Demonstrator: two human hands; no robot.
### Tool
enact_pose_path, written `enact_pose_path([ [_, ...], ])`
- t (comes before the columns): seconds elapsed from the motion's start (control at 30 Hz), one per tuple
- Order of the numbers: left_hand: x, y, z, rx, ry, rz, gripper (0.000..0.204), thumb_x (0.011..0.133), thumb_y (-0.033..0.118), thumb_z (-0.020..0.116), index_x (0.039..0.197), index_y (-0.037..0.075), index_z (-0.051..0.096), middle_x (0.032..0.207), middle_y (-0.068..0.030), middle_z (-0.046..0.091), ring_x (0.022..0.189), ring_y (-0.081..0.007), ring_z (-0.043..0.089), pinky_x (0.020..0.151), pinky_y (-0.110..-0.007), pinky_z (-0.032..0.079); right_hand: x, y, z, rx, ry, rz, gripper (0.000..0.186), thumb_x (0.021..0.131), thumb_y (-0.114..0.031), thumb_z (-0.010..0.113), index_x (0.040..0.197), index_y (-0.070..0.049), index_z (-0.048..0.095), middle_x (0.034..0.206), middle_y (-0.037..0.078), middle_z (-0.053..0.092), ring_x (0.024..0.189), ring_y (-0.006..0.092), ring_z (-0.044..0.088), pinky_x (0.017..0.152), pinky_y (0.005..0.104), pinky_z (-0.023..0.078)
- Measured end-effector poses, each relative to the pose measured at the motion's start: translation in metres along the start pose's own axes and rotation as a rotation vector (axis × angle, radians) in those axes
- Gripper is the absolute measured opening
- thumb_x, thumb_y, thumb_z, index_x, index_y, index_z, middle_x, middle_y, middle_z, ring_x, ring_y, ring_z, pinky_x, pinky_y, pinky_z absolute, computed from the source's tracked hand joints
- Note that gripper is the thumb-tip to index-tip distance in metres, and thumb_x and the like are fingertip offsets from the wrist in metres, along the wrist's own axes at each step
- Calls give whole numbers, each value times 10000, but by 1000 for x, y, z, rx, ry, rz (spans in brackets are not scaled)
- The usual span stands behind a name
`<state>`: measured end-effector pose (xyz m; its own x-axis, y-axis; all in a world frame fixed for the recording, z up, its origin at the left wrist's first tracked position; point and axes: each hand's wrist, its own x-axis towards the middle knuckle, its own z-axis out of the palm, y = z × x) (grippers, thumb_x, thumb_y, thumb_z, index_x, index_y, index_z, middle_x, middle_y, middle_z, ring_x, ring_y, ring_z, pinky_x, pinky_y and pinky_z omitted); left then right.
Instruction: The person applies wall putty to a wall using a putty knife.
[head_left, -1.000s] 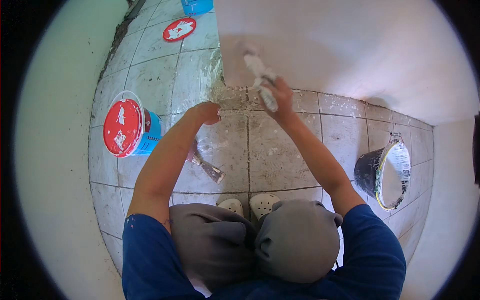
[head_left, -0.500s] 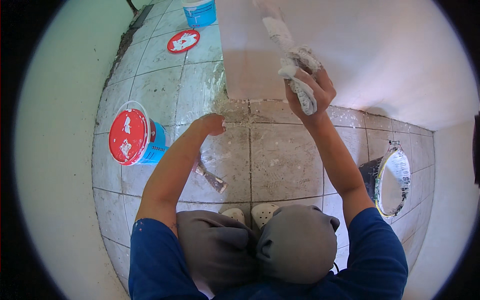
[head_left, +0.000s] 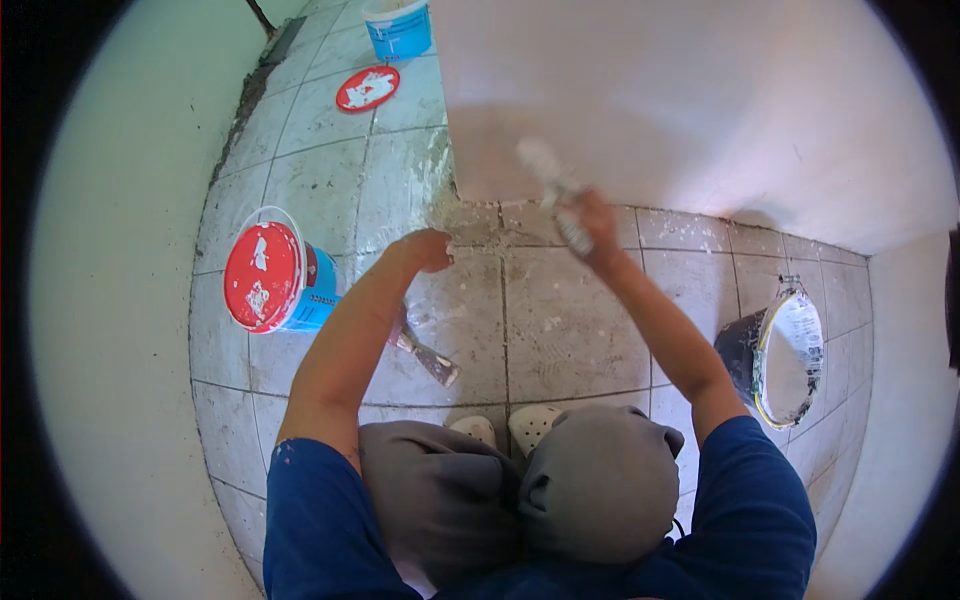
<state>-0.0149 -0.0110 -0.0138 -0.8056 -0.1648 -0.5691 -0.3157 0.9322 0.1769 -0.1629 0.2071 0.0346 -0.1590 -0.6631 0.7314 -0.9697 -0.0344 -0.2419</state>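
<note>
My right hand (head_left: 595, 230) is closed around a blurred, white-coated tool (head_left: 545, 165), perhaps with cloth or putty on its grip, held in front of the pale wall (head_left: 650, 90). My left hand (head_left: 428, 250) is held out at centre-left with curled fingers; what is in them, if anything, is hidden. Below it a putty knife (head_left: 435, 365) with a smeared blade lies on the tiles, its handle partly behind my left forearm. To its left stands a blue bucket (head_left: 310, 295) with a white-smeared red lid (head_left: 262, 275).
A second blue bucket (head_left: 398, 35) stands at the back, near a loose red lid (head_left: 368, 90). A black bucket (head_left: 740, 355) with pale contents sits at right. Walls enclose the tiled floor (head_left: 570, 330) at left and right. My feet (head_left: 530, 428) are in cream clogs.
My right hand and the tool rose to the upper right half a second ago and are now lower and further left. My left hand is lower in view than a second ago.
</note>
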Motion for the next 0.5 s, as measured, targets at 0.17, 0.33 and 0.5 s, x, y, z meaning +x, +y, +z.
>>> enact_pose_path([
  [0.17,11,12,-6,93,-62,44,455,728,329,508,1072,35,466,1024,-165,520,974,-299,480,835,-353,384,-14,17,0,-96,-229,22,471,565,-26,611,1017,-97,500,1052,163,461,1016,323,425,851,385,360],
  [0.33,9,35,-4,-72,33,71,483,737,337,506,1107,32,442,1046,-178,505,986,-307,470,848,-350,375,-72,25,19,-151,-513,128,478,566,-51,615,1025,-97,489,1047,154,452,1030,326,404,858,386,358],
  [0.5,6,13,0,80,-98,24,481,745,335,495,1116,35,437,1040,-183,506,982,-313,470,851,-349,371,-62,3,17,64,-229,162,489,568,-42,610,1037,-93,484,1063,162,430,1046,324,386,872,385,344],
])
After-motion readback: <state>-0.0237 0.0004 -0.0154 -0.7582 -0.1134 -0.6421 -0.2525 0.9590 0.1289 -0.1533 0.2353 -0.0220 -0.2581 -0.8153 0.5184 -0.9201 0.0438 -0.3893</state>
